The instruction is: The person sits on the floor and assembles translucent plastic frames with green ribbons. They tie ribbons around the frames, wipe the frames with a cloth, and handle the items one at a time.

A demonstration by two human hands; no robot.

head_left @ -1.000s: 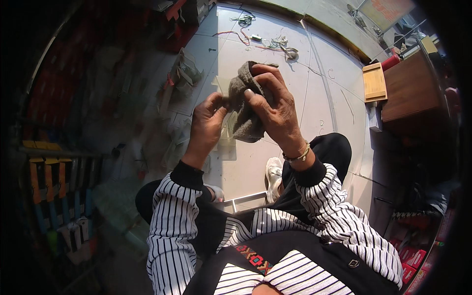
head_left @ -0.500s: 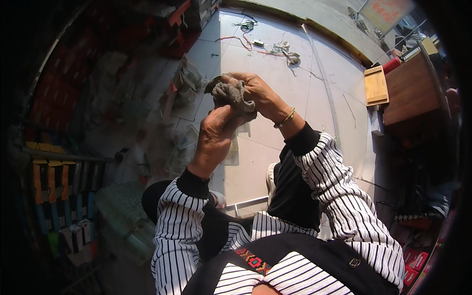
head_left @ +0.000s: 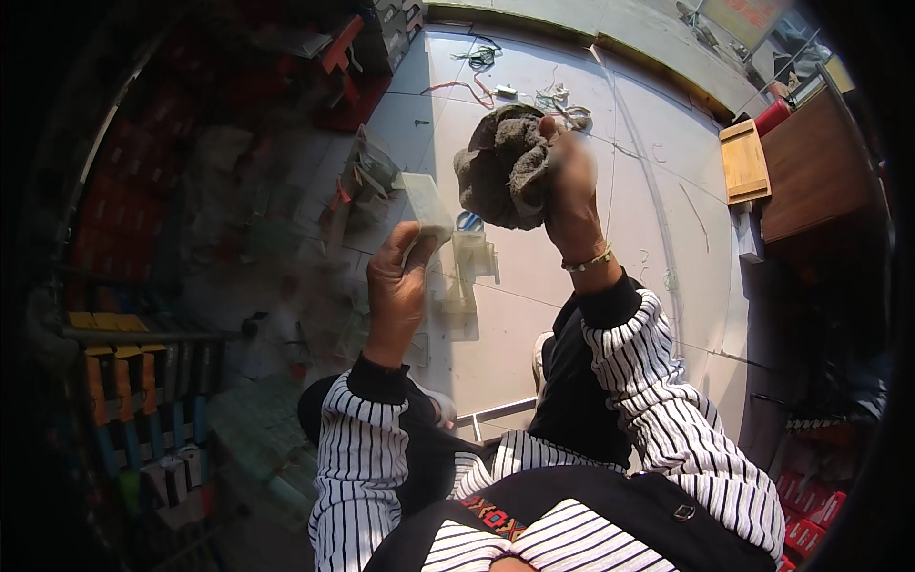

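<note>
My left hand (head_left: 394, 291) pinches the lower end of a small translucent, pale plastic box (head_left: 421, 198) between thumb and fingers. The box is held tilted above the floor. To its right, my right hand (head_left: 574, 205) grips a bunched grey-brown cloth (head_left: 502, 164), thick and crumpled, hanging toward the left. A gap separates cloth and box. My right fingers are partly smeared and partly behind the cloth. Below the box, more clear plastic pieces (head_left: 474, 259) lie on the floor, with a blue ring-shaped thing (head_left: 469, 221) beside them.
Loose cords (head_left: 484, 88) lie on the tiled floor ahead. At the right stand a small wooden stool (head_left: 743, 162) and a brown cabinet (head_left: 810, 181). Hanging orange-and-blue packages (head_left: 124, 391) fill a rack at the left. A plastic bag (head_left: 367, 167) lies on the floor.
My hands were together at the cloth and are now apart. The right one has carried the cloth to the right, where it spreads wider; the plastic box now shows in my left hand.
</note>
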